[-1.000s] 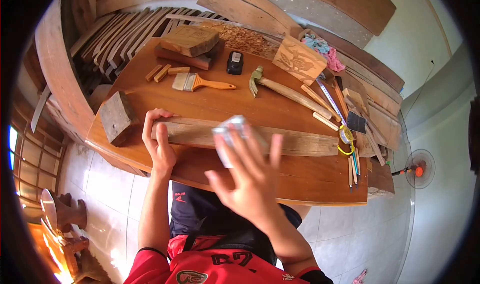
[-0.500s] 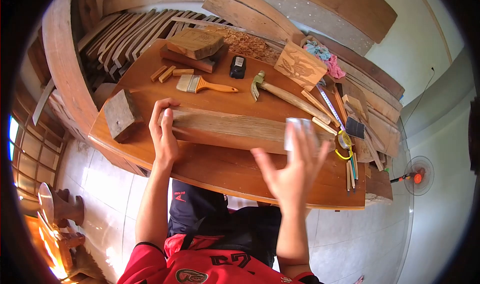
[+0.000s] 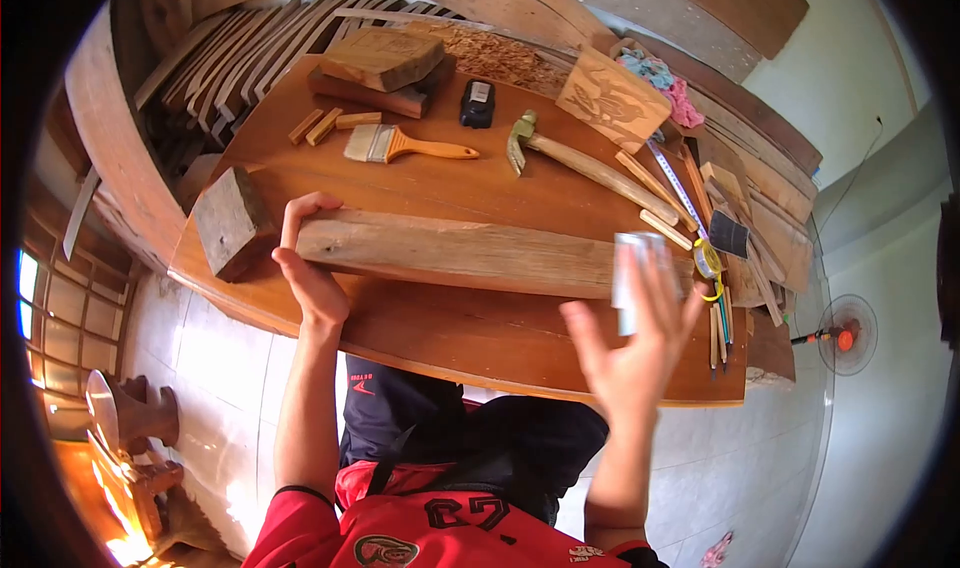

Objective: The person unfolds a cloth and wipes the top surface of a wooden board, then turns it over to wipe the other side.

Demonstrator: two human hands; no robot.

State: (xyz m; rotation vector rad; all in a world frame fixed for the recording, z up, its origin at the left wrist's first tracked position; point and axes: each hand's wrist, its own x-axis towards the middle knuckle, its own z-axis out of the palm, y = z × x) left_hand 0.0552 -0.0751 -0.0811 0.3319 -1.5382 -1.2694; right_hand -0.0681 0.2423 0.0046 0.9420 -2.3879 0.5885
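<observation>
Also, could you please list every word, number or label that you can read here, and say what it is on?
Nothing reads with certainty.
Red shirt: two large dark characters, upside down, perhaps "23"; unsure.
Shirt crest: too small to read.
Dark shorts: red logo with a tiny line of text, too small.
Black device: label blurred.
Tape measure: markings too small.
Plank in the left grip: no writing.
</observation>
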